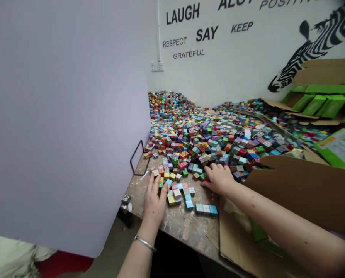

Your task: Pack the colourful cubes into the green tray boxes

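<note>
A: Position of the left hand?

B: Flat on the worktable, palm down, fingers spread and pointing away from the person; the fingertips touch the near edge of a small cluster of loose cubes; it grips nothing; a metal bangle sits on the wrist.

A: And the right hand?

B: Palm down, fingers curled loosely over the front fringe of the big cube pile; the fingertips rest among the cubes; whether any cube is pinched beneath them, I cannot tell.

A: Where are the cubes relative to the hands?

B: The pile covers the table from the hands back to the far wall, heaped highest in the far left corner; the small cluster lies between the two hands; a short row of blue cubes lies apart, nearer the person, just below the right hand.

A: Surroundings?

B: A large pale panel stands at the left, filling that side of the view; a black wire bracket sits at its edge on the table; a brown cardboard flap crosses behind the right forearm; green boxes are stacked at the far right under a zebra mural; the wall carries printed words such as LAUGH and SAY.
</note>
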Available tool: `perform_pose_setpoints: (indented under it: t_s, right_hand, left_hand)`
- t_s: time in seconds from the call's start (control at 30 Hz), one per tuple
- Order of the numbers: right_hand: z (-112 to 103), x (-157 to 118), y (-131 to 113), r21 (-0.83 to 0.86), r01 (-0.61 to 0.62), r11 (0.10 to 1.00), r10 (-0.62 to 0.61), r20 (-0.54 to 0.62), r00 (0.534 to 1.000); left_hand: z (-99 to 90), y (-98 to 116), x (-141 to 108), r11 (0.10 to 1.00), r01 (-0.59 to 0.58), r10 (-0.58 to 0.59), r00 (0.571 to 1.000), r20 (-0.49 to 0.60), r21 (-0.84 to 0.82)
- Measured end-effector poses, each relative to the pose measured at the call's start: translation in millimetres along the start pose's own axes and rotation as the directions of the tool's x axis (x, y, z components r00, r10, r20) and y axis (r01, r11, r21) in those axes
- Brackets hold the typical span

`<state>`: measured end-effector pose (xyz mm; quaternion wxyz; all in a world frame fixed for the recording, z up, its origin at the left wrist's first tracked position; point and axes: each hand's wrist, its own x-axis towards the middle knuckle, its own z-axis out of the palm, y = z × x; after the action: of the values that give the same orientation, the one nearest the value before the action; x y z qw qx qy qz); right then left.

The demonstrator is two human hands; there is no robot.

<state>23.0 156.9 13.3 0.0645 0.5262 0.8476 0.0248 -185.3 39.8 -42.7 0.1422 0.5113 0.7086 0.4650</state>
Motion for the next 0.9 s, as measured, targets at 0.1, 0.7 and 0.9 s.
perform_pose_setpoints:
  t_s: [0.1,0.7,0.9]
  right_hand:
    - [5,-5,2,0.029,0.04,0.999,-0.04,0.004,0.999]
    - [1,-64,28,0.383,0.167,0.908,-0.081,-0.232,0.969]
    - [8,-110,44,0.48,0.27,0.834,-0.071,-0.392,0.917]
  left_hand:
    - [-0.5,0,1,1.0,0.004,-0.004,1.0,0.004,0.001]
    - [0.2,-5,5,0.997,-0.028,0.031,0.999,-0.041,0.076]
    - [7.0,26,-21,0.899,-0.369,0.415,0.891,-0.185,0.237]
